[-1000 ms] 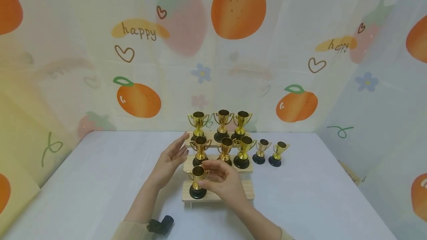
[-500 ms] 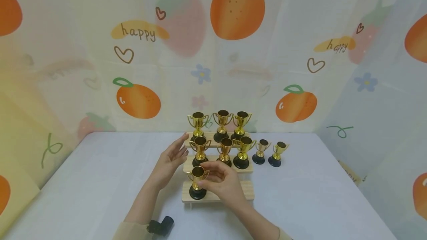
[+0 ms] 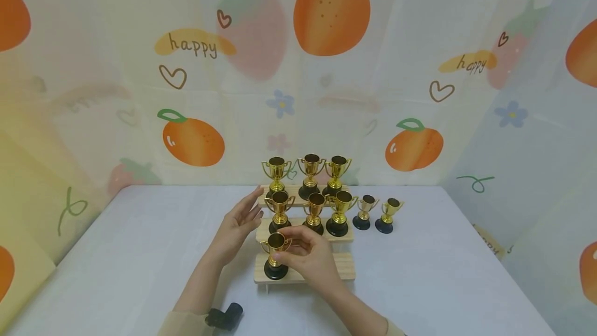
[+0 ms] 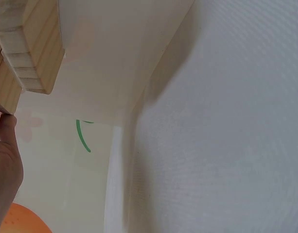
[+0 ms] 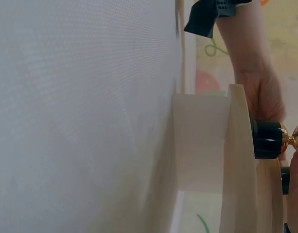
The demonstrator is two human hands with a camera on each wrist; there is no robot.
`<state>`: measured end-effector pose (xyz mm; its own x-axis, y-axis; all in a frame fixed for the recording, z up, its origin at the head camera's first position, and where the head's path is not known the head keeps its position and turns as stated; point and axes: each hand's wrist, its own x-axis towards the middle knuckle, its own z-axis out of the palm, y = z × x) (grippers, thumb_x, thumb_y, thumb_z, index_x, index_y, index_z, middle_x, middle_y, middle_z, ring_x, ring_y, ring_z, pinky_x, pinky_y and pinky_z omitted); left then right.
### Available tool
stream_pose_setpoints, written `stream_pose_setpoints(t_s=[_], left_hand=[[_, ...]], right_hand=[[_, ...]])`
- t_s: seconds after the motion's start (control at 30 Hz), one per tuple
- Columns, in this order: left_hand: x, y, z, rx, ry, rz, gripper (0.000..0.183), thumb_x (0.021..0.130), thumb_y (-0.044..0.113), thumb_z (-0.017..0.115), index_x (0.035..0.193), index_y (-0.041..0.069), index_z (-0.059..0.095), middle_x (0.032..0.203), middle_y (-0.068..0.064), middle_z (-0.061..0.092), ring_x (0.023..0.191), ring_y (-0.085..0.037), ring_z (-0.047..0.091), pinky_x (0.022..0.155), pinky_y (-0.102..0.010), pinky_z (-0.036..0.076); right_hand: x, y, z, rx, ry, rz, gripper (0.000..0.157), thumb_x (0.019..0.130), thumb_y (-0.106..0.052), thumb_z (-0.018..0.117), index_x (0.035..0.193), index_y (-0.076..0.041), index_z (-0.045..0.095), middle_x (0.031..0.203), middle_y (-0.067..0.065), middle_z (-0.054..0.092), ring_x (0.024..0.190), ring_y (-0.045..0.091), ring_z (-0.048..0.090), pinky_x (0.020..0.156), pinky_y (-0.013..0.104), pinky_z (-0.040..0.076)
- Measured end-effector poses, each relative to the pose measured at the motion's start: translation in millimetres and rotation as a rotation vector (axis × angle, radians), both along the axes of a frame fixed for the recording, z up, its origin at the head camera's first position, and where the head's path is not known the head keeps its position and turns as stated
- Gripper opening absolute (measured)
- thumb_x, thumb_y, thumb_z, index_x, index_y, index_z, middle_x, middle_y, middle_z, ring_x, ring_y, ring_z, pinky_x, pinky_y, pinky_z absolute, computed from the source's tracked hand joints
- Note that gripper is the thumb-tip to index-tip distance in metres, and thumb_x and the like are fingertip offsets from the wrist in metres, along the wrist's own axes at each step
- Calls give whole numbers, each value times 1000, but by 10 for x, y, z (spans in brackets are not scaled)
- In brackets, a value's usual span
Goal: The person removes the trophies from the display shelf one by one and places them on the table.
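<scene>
My right hand (image 3: 313, 259) pinches a small gold trophy cup (image 3: 276, 241) at its stem, thumb in front. The trophy's black base (image 5: 268, 140) stands on the left part of the lowest step of a three-step wooden display stand (image 3: 346, 264). At the stand's left side is my left hand (image 3: 237, 232), fingers extended, fingertips at the end of the top step (image 4: 7, 92). Behind the held trophy, three more gold trophies (image 3: 342, 202) occupy the middle step. The top step carries another three trophies (image 3: 277, 169). My right fingers partly cover the lowest step.
Two smaller trophies (image 3: 366, 205) stand on the white table (image 3: 434, 274) to the right of the stand. A fruit-printed cloth (image 3: 261, 128) hangs close behind the stand. A black strap device (image 3: 226, 316) sits at my left sleeve.
</scene>
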<state>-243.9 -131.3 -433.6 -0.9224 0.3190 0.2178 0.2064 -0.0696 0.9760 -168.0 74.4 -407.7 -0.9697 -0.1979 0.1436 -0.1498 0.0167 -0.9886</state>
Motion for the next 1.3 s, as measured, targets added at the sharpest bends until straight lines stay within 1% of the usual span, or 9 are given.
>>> stream_pose_setpoints(t_s=[0.1,0.2,0.33,0.6,0.77,1.0,1.3], left_hand=[[-5,-2,-5,-5,1,-1,69,95,-8,47,156,17,28,169,2,14,152,-34,24,112,-12,39],[-1,-4,-3,-2,-6,-3,69,95,-8,46,156,17,28,169,3,14,153,-33,24,112,-12,39],[-2,-4,-5,0,-10,-5,68,95,-8,46,156,18,29,168,3,15,152,-31,25,112,-12,39],[-16,-8,-23,-14,-4,-3,69,95,-8,47,156,20,30,168,4,15,153,-33,24,113,-13,39],[-10,-6,-16,-11,-1,-2,69,95,-8,47,156,19,29,168,4,14,152,-31,25,113,-13,39],[-5,-9,-19,-2,4,-5,68,95,-8,47,156,17,29,169,2,14,152,-37,22,112,-13,39],[-11,-5,-13,-4,4,-4,69,95,-9,47,156,17,29,169,2,14,152,-37,22,112,-13,39]], right_hand=[[-2,0,-16,-10,-4,11,43,76,-7,83,116,-5,67,117,18,67,90,6,68,85,16,61],[-4,0,-27,-17,-7,20,43,77,-7,82,116,-4,67,116,20,67,90,7,69,84,17,62],[0,4,-34,-18,-7,22,41,77,-7,82,116,-3,67,115,20,67,90,7,69,83,17,62],[9,22,-41,-30,-10,36,42,79,-8,81,117,-2,66,116,22,66,91,9,71,84,19,62],[20,40,-15,-34,-17,20,43,78,-7,81,117,-2,65,118,21,66,91,8,70,85,18,62],[32,89,7,-26,-25,3,43,78,-6,80,118,-3,65,120,20,66,90,8,69,85,18,62],[44,225,-2,-21,-19,8,43,79,-7,79,120,-2,64,120,21,65,90,6,70,86,19,62]])
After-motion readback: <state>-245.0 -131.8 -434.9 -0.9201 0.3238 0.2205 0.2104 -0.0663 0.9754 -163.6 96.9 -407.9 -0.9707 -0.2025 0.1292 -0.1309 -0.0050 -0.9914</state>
